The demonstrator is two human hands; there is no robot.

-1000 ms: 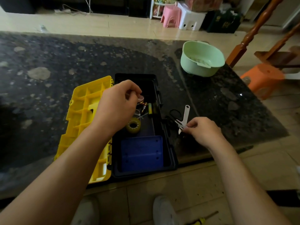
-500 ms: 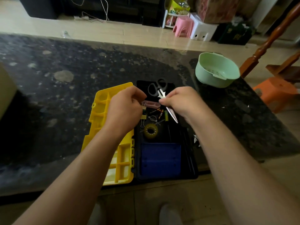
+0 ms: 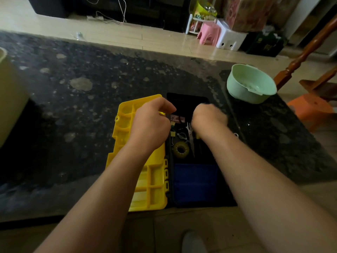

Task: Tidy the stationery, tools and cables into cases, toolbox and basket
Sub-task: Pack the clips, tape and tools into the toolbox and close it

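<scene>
Left hand [image 3: 151, 123]: your fingers are curled in tight, and the tips pinch one end of a small pinkish strip [image 3: 178, 118], right over the seam where lid meets box.
Right hand [image 3: 209, 116]: blurred, knuckles up, fingers tucked under, above the far half of the toolbox. I cannot tell whether it grips anything.
Strip: it spans the gap between your two hands, above the clutter in the box.
Scissors [image 3: 190, 136]: in the toolbox, blades pointing toward you, handle end hidden under your right hand.
Tape [image 3: 180, 149]: a yellowish roll lying flat in the box, just left of the scissor blades.
Clips [image 3: 172, 133]: yellow binder clips against the box's left wall, just beside your left hand.
Tray [image 3: 196, 183]: blue, filling the near end of the box.
Toolbox [image 3: 187, 99]: black, open, sitting at the near edge of the counter.
Lid [image 3: 145, 183]: yellow, laid open flat to the left, compartments facing up.
Counter [image 3: 82, 106]: dark speckled stone.
Basket [image 3: 251, 84]: pale green, holes in its floor, on the counter's far right, well apart from the toolbox.
Floor: a pink stool [image 3: 208, 33] and a white stool [image 3: 228, 38] stand beyond the counter, an orange stool [image 3: 310, 108] to its right, and your shoe [image 3: 193, 241] is below.
</scene>
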